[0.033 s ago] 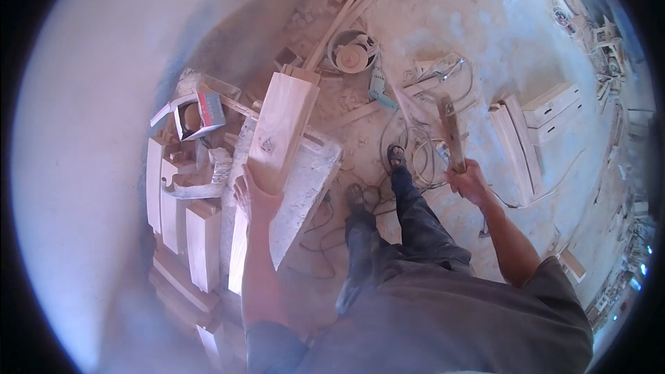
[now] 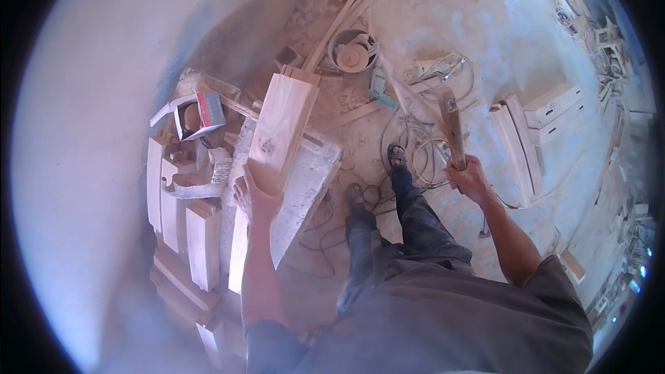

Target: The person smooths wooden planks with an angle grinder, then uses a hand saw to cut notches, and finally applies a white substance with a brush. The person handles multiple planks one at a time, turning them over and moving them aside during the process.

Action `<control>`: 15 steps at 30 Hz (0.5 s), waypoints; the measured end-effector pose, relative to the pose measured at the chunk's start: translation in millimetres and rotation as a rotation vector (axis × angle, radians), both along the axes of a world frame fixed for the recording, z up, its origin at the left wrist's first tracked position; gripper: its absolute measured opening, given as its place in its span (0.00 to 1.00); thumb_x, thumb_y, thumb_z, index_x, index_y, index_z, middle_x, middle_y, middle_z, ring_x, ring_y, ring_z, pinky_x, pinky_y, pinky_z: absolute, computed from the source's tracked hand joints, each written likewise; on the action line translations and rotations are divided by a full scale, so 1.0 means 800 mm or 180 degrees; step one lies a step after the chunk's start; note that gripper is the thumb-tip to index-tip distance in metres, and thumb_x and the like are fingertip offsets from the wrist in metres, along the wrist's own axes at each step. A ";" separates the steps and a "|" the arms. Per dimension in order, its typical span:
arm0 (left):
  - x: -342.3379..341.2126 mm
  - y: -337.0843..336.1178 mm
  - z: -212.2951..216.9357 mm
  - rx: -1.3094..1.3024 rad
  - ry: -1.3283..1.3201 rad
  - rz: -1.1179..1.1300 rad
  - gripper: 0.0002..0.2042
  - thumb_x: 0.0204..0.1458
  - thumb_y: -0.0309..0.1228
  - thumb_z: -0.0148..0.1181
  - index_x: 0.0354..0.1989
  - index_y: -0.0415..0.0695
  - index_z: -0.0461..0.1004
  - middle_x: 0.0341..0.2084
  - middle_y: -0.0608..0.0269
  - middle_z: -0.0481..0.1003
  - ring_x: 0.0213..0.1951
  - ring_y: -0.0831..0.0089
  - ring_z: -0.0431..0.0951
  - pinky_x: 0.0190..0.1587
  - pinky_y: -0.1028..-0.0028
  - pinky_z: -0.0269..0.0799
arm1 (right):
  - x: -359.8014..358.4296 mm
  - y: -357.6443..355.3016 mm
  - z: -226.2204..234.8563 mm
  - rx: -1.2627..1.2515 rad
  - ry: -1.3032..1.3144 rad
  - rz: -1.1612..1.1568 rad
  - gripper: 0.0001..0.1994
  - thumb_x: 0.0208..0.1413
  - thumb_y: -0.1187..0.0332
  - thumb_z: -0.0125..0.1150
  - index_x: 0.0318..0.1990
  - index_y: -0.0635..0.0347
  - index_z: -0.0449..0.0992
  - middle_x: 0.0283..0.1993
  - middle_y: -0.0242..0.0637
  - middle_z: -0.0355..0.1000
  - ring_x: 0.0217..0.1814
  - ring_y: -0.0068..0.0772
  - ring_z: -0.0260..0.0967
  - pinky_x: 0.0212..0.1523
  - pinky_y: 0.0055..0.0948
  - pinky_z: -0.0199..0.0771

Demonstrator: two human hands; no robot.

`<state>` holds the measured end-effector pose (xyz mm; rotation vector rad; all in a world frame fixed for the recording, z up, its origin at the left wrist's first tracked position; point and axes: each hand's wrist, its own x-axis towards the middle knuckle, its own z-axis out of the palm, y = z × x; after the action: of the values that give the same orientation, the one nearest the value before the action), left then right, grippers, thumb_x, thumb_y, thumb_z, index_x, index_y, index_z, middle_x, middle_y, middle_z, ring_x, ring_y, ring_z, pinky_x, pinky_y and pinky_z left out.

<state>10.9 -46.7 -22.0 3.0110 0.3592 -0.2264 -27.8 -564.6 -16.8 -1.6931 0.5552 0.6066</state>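
My left hand (image 2: 258, 197) is closed round the near end of a thick pale wooden beam (image 2: 285, 121). The thumb lies on the right side and the fingers reach over the left edge. The beam has a dark knot and a narrower tenon (image 2: 302, 75) at its far end. It rests slanting across a dusty whitish work slab (image 2: 299, 194). Out to the right, my right hand (image 2: 469, 180) is closed round the lower end of a stout brown wooden tool (image 2: 452, 128), held upright above the floor. Its exact kind cannot be told from here.
Several wooden blocks (image 2: 203, 249) stand left of the slab, near an opened carton (image 2: 209, 114). A round bucket (image 2: 353, 52) sits beyond the beam. Cables (image 2: 422, 159) loop around my feet. More shaped timber (image 2: 516, 149) lies at right, on a dusty floor.
The wooden tool in my right hand has shifted very slightly to the right. My left hand and the beam stay in place.
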 end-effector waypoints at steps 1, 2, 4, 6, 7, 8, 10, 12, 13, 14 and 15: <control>0.001 -0.006 0.002 0.0024 0.0050 0.0015 0.56 0.36 0.39 0.77 0.76 0.39 0.52 0.57 0.44 0.65 0.61 0.43 0.64 0.66 0.46 0.56 | 0.012 -0.004 0.003 0.0085 -0.0167 -0.0012 0.09 0.52 0.65 0.72 0.32 0.58 0.77 0.24 0.27 0.70 0.22 0.20 0.66 0.24 0.27 0.66; 0.000 -0.010 -0.002 0.0153 -0.0029 0.0000 0.56 0.35 0.40 0.77 0.76 0.40 0.52 0.58 0.44 0.65 0.61 0.44 0.64 0.67 0.47 0.57 | 0.022 -0.005 0.007 0.0170 -0.0334 -0.0023 0.09 0.53 0.66 0.71 0.32 0.58 0.77 0.25 0.27 0.71 0.22 0.20 0.66 0.23 0.26 0.65; -0.012 -0.019 -0.015 0.0407 -0.0188 0.0001 0.56 0.34 0.41 0.78 0.75 0.40 0.53 0.59 0.44 0.65 0.62 0.45 0.64 0.67 0.47 0.57 | 0.054 0.001 0.029 0.0407 -0.0506 -0.0148 0.08 0.56 0.67 0.71 0.35 0.58 0.76 0.24 0.27 0.70 0.21 0.18 0.64 0.22 0.25 0.62; -0.038 -0.037 -0.014 0.0684 -0.0452 -0.0041 0.55 0.34 0.41 0.77 0.74 0.40 0.54 0.59 0.44 0.65 0.61 0.44 0.65 0.66 0.47 0.58 | 0.093 0.015 0.054 0.0757 -0.0507 -0.0368 0.09 0.60 0.68 0.71 0.38 0.57 0.74 0.23 0.27 0.67 0.19 0.17 0.60 0.20 0.22 0.58; -0.045 -0.052 -0.014 0.0782 -0.0589 -0.0083 0.54 0.34 0.41 0.77 0.74 0.39 0.55 0.59 0.44 0.65 0.60 0.44 0.65 0.65 0.46 0.58 | 0.108 0.019 0.067 0.0819 -0.0497 -0.0405 0.08 0.59 0.70 0.69 0.39 0.58 0.75 0.24 0.27 0.68 0.20 0.17 0.61 0.21 0.22 0.59; -0.057 -0.061 -0.007 0.0620 -0.0744 -0.0195 0.52 0.35 0.41 0.77 0.73 0.40 0.57 0.59 0.43 0.65 0.59 0.44 0.65 0.64 0.45 0.59 | 0.122 0.022 0.080 0.0882 -0.0485 -0.0443 0.06 0.59 0.71 0.68 0.39 0.59 0.75 0.25 0.27 0.68 0.21 0.17 0.62 0.21 0.23 0.59; -0.072 -0.069 -0.001 0.0381 -0.0400 -0.0273 0.51 0.35 0.41 0.77 0.72 0.41 0.58 0.59 0.42 0.64 0.59 0.43 0.65 0.64 0.44 0.59 | 0.132 0.025 0.080 0.1194 -0.0855 -0.0516 0.05 0.60 0.78 0.63 0.42 0.61 0.75 0.26 0.29 0.68 0.23 0.19 0.63 0.23 0.23 0.61; -0.081 -0.066 0.012 0.0319 -0.0095 -0.0248 0.49 0.37 0.39 0.75 0.72 0.42 0.59 0.60 0.41 0.63 0.59 0.42 0.65 0.63 0.44 0.60 | 0.136 0.031 0.095 0.1505 -0.0897 -0.0606 0.06 0.60 0.79 0.63 0.43 0.62 0.74 0.28 0.31 0.69 0.23 0.20 0.63 0.23 0.24 0.62; -0.090 -0.064 0.010 0.0268 -0.0166 -0.0284 0.48 0.38 0.38 0.74 0.72 0.42 0.59 0.58 0.42 0.64 0.57 0.42 0.66 0.62 0.44 0.61 | 0.136 0.035 0.102 0.1667 -0.0920 -0.0649 0.06 0.60 0.80 0.63 0.43 0.62 0.74 0.28 0.32 0.69 0.23 0.21 0.63 0.23 0.24 0.62; -0.102 -0.062 0.007 0.0219 -0.0240 -0.0319 0.47 0.38 0.37 0.74 0.72 0.43 0.59 0.56 0.43 0.65 0.56 0.43 0.67 0.62 0.44 0.61 | 0.132 0.038 0.105 0.1834 -0.1000 -0.0660 0.08 0.60 0.79 0.64 0.44 0.61 0.73 0.29 0.34 0.68 0.23 0.23 0.62 0.24 0.26 0.63; -0.110 -0.061 0.003 0.0171 -0.0302 -0.0371 0.47 0.38 0.36 0.73 0.72 0.43 0.59 0.54 0.43 0.66 0.54 0.43 0.67 0.62 0.45 0.62 | 0.129 0.041 0.107 0.2046 -0.1014 -0.0593 0.09 0.60 0.79 0.64 0.44 0.61 0.72 0.28 0.33 0.67 0.23 0.23 0.61 0.24 0.27 0.63</control>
<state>-77.4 -95.3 -19.3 3.0850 0.1844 -0.0838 75.6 -532.1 69.1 -1.0820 0.2431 0.3194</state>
